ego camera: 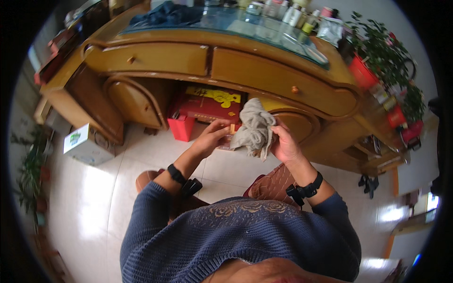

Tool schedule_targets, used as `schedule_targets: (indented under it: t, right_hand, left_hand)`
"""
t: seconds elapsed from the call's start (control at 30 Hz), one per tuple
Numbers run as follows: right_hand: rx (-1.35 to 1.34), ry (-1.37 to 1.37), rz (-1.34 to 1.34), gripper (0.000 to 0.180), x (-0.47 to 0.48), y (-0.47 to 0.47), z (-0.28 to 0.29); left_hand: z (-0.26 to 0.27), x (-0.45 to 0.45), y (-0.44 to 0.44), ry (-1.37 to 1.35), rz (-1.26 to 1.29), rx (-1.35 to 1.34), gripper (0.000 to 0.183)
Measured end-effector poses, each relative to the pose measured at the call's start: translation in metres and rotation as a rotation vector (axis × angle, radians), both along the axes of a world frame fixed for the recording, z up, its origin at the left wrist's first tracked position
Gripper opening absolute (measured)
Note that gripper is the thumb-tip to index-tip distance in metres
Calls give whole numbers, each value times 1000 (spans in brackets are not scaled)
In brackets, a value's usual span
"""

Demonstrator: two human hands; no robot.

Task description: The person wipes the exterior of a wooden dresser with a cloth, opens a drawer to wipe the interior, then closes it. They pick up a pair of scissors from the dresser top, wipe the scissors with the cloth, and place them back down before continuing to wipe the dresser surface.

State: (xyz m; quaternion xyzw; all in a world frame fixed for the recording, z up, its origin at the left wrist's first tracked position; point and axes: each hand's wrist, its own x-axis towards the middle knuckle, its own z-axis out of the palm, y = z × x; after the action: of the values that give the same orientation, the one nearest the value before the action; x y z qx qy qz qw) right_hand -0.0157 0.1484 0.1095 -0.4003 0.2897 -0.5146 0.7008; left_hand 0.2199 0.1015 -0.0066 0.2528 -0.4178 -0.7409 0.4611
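A crumpled grey-beige cloth (255, 129) hangs in the air before me, in front of the wooden dressing table (254, 65). My right hand (286, 141) grips its right side between thumb and fingers. Just left of the cloth is my left hand (212, 137), its fingers curved towards it; whether they touch it or hold something small is not plain. Behind the hands, in the knee space, lies a dark red box (208, 106) with a yellow pattern, and a red paper bag (181, 128) stands at its left.
A glass top (230, 24) on the dressing table bears a dark blue cloth (166, 16) and several bottles (292, 16). Two drawers with round knobs face me. A white carton (88, 144) stands on the tiled floor at left; a potted plant (382, 53) is at right.
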Motion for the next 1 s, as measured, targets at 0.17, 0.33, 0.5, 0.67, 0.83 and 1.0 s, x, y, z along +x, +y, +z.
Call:
schedule_targets:
  t: [0.17, 0.33, 0.5, 0.67, 0.83, 1.0]
  right_hand:
    - [-101, 163, -68, 27, -5, -4, 33]
    - [-285, 251, -244, 25, -42, -23, 99]
    - [-758, 530, -467, 23, -105, -54, 178]
    - [-1048, 1469, -437, 23, -133, -104, 183]
    - [-980, 1652, -437, 34, -110, -134, 163]
    - [-1080, 1660, -296, 42, -65, -145, 171]
  left_hand:
    - [-42, 32, -20, -387, 214, 134, 24]
    - [-52, 40, -21, -302, 218, 247, 10]
    - [-46, 37, -7, -292, 164, 246, 11]
    - [-33, 29, 2, -202, 91, 239, 16]
    - [-21, 23, 7, -131, 65, 206, 12]
    - [-9, 25, 12, -136, 2, 222, 13]
